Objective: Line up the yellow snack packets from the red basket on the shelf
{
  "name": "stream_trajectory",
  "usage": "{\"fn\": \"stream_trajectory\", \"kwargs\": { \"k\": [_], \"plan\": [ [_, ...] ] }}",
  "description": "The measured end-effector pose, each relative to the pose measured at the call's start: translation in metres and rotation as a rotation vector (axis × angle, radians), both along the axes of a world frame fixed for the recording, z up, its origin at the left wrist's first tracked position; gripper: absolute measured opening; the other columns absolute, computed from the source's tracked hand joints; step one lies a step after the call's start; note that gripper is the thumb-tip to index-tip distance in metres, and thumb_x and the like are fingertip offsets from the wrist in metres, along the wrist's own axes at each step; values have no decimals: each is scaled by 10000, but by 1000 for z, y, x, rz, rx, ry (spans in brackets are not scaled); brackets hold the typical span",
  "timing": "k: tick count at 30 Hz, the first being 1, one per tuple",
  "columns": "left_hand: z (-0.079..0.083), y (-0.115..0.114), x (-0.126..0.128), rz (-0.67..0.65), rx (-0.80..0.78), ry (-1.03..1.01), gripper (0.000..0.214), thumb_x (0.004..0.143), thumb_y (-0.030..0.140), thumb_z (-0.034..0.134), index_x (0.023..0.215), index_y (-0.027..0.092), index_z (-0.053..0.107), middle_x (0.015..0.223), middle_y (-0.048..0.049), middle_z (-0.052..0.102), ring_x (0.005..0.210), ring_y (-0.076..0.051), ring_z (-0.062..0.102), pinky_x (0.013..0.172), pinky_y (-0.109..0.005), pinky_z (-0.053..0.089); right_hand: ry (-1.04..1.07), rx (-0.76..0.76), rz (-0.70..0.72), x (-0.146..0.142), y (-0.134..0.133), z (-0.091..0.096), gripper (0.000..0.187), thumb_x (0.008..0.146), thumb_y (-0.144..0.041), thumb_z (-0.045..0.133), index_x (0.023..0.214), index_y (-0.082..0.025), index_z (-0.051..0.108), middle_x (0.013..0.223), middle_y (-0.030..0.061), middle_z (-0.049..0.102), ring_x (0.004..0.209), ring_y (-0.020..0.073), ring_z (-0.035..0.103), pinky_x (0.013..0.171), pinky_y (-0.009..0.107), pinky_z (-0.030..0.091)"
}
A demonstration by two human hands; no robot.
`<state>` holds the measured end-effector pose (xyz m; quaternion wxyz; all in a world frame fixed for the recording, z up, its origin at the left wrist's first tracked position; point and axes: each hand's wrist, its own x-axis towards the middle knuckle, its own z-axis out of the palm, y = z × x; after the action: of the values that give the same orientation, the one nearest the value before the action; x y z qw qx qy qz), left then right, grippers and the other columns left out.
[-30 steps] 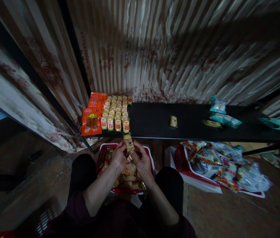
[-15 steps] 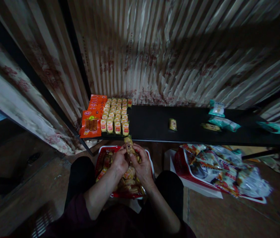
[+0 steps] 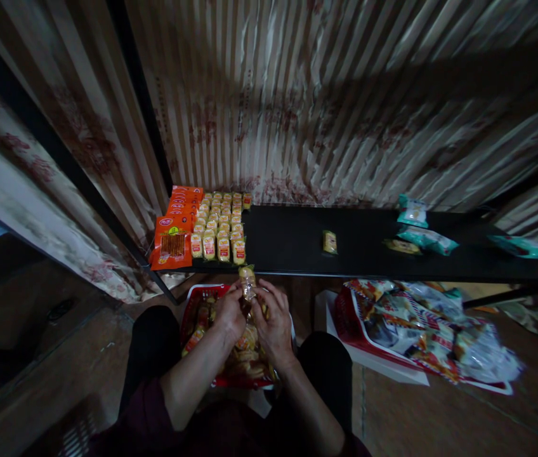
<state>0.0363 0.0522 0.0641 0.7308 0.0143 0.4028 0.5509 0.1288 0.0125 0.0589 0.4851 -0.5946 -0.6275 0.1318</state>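
Both my hands are raised over a red basket [image 3: 191,299] full of small yellow snack packets, which sits between my knees. My left hand [image 3: 229,312] and my right hand [image 3: 273,320] pinch the same small yellow packet [image 3: 247,280] between their fingertips, just below the front edge of a black shelf [image 3: 297,241]. On the shelf's left end stand tidy rows of the same yellow packets [image 3: 220,225] beside a stack of orange packets [image 3: 176,225].
One yellow packet [image 3: 330,242] lies alone mid-shelf. Teal and green packets [image 3: 421,231] lie at the shelf's right. A second red basket [image 3: 383,320] heaped with mixed snack bags sits on the floor at right. Striped curtain hangs behind.
The view has tilted slightly, so the shelf sits lower in the picture. My hands stay together on the yellow packet over the basket.
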Motion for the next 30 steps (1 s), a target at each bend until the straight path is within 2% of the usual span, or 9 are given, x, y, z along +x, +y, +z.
{"fn": "stream_trajectory", "kwargs": {
  "k": [4,9,15,18,23,30],
  "plan": [
    [0,-3,2,-14,80,97,191,578,129,666,766,151,645,686,10,646,621,-98,566,631,-222,412,-32,-19,-9,3,2,-5,242,873,-270,498,1045,-236,665,1126,78,657,1051,242,571,942,449,445],
    [5,-8,7,-4,140,231,254,576,222,710,819,159,672,794,-17,687,710,-121,596,701,-242,432,61,-74,16,8,2,-10,291,897,-305,455,1095,-203,642,1148,108,650,1087,241,580,964,442,458],
    [11,-15,7,-59,204,382,283,663,267,634,928,176,676,984,-57,708,914,-181,631,861,-302,451,271,-258,40,11,1,-9,403,878,-452,514,1183,-202,597,1149,105,657,1012,236,630,912,408,496],
    [12,-18,6,-93,231,478,277,715,262,568,959,180,670,1035,-65,706,979,-199,628,919,-330,444,315,-285,16,10,3,-13,434,823,-480,581,1145,-191,615,1133,104,665,1020,247,627,926,411,487],
    [10,-18,5,-134,283,617,278,780,265,510,993,179,667,1119,-80,685,1064,-211,609,977,-355,430,431,-346,-21,12,6,-24,427,819,-480,580,1133,-193,619,1131,94,669,1007,236,636,927,399,484],
    [3,-18,7,-174,352,723,264,805,224,494,1005,183,663,1144,-81,670,1090,-206,594,992,-357,426,575,-363,-43,13,8,-16,446,788,-497,602,1123,-205,635,1128,75,681,1033,244,631,954,403,468]
  ]
}}
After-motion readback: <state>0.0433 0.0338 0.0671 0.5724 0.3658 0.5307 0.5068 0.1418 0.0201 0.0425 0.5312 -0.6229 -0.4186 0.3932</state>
